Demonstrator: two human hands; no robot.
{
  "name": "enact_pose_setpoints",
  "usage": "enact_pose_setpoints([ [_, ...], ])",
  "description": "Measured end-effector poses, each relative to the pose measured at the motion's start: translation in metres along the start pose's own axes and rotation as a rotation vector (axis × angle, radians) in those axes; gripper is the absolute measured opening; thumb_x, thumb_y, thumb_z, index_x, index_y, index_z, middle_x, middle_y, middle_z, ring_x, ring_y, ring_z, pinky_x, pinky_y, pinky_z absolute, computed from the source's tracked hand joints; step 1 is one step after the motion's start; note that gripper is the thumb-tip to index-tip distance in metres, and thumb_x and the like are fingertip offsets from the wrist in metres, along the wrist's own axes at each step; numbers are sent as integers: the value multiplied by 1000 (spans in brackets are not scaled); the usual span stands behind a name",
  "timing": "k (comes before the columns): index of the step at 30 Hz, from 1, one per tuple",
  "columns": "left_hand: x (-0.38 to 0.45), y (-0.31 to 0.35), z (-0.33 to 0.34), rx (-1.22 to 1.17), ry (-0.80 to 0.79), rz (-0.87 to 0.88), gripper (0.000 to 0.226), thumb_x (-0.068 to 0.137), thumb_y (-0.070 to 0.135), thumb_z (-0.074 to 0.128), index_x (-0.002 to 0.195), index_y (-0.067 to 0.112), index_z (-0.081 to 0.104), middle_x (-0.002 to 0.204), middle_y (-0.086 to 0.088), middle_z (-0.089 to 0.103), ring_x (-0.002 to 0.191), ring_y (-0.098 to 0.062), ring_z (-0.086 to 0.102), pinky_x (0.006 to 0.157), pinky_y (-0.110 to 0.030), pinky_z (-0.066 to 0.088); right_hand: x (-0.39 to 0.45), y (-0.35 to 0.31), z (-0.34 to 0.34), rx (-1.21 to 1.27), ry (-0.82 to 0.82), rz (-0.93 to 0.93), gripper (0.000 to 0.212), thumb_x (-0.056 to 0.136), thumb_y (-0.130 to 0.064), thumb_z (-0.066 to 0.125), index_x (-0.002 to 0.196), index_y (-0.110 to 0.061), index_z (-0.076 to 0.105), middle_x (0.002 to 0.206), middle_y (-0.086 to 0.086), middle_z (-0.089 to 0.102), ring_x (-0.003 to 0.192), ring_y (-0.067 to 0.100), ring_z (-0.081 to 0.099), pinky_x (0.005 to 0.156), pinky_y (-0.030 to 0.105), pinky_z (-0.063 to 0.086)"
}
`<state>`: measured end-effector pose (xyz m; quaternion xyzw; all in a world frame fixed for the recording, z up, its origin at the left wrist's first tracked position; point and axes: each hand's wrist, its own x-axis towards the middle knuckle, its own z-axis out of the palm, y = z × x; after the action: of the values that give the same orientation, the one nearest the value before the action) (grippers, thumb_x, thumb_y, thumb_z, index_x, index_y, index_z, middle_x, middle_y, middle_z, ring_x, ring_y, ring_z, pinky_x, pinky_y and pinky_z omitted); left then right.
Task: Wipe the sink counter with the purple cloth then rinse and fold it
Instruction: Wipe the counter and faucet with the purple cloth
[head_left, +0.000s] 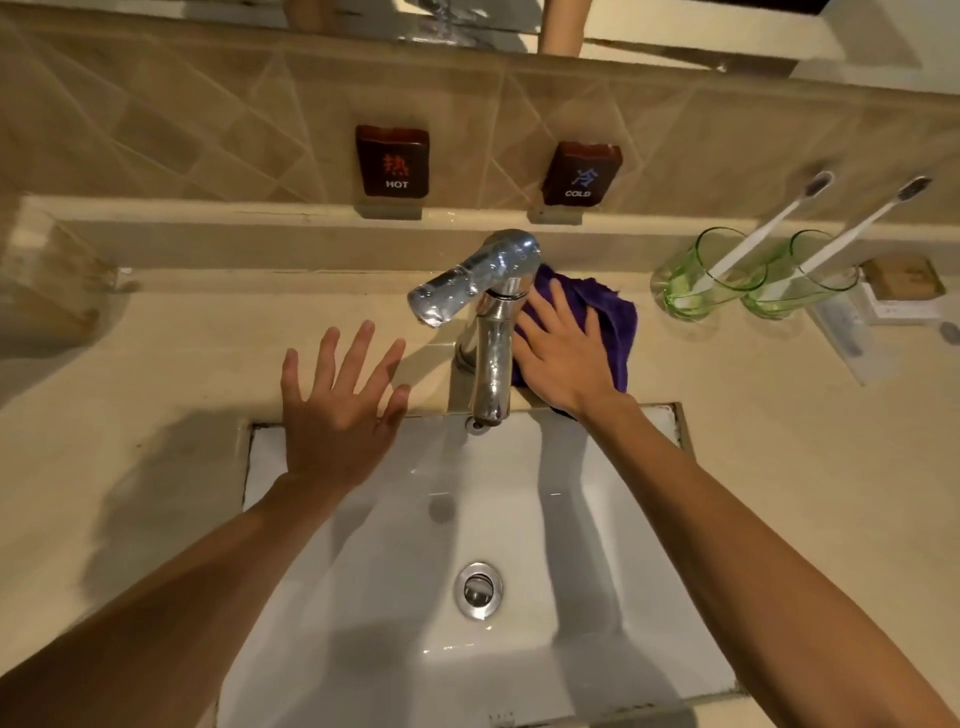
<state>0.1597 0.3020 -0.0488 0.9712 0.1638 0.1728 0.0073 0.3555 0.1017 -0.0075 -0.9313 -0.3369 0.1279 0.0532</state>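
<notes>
The purple cloth (608, 317) lies bunched on the beige counter (182, 374), just right of the chrome faucet (488, 332) and behind the white sink (587, 561). My right hand (561, 353) presses flat on the cloth with straight, spread fingers, and covers its left part. My left hand (337, 410) is over the sink's back-left edge, fingers spread and straight, holding nothing.
Two green glasses (711, 280) with white toothbrushes stand at the back right, with a small box (904, 286) and a clear tray (852, 338) beyond them. HOT (392, 161) and COLD (582, 174) signs sit on the tiled ledge. A clear container (47, 280) stands at the far left.
</notes>
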Motion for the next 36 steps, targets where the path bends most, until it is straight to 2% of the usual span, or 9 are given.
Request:
enact_pose_setpoints([
  [3,0,-3,-7,-73,-101,-23,52,103,50,34,152,35,41,164,0,32,151,-32,30,120,-60,18,-9,4,-3,16,-11,-43,54,105,-55,12,159,-46,7,169,-16,-1,156,15,-9,124,54,1],
  [6,0,-3,-12,-78,-117,-28,53,103,51,33,153,35,39,164,0,32,151,-32,31,119,-61,20,-23,33,-8,-4,-4,-61,54,103,-61,11,156,-54,6,168,-21,-1,156,10,-5,125,51,4],
  [12,-2,-2,-11,-113,-129,-37,54,103,52,29,154,36,37,165,1,28,154,-30,24,122,-59,14,-49,96,-16,-8,-32,116,53,101,-66,15,153,-59,4,168,-21,-4,156,11,-8,124,56,4],
  [16,-2,-2,-5,-50,-117,-18,53,104,49,28,154,35,36,165,-3,28,153,-33,25,121,-60,11,-47,61,-7,21,19,163,49,103,-62,12,152,-60,8,168,-20,-2,157,16,-8,123,60,-1],
  [19,-1,0,-4,1,-82,-14,51,105,46,31,153,32,40,164,-5,32,151,-36,31,120,-62,15,-44,11,2,8,17,47,60,96,-62,-2,155,-54,9,168,-19,-2,156,17,-9,123,58,-2],
  [21,-1,0,-4,5,-100,-13,51,105,46,29,153,32,40,164,-5,32,150,-35,31,119,-62,16,-41,-8,9,27,27,13,63,96,-59,-3,157,-49,9,168,-19,-1,156,16,-11,124,58,1],
  [27,-1,3,-11,-36,-199,-50,55,104,50,23,156,36,32,167,0,24,154,-32,23,122,-61,11,-19,8,2,64,39,-8,48,104,-59,11,152,-59,9,168,-22,3,156,12,-6,124,56,1],
  [31,1,2,-12,-38,-279,-79,58,102,56,12,158,41,17,169,5,13,156,-28,14,122,-61,8,10,22,-12,62,25,-37,49,103,-64,16,151,-59,17,168,-20,5,157,15,-3,123,60,-2],
  [36,0,1,-14,-75,-319,-104,62,99,61,1,158,46,9,170,10,4,158,-24,4,123,-59,1,5,24,-8,24,43,-48,52,101,-67,18,152,-59,12,168,-20,3,157,16,-5,121,61,-5],
])
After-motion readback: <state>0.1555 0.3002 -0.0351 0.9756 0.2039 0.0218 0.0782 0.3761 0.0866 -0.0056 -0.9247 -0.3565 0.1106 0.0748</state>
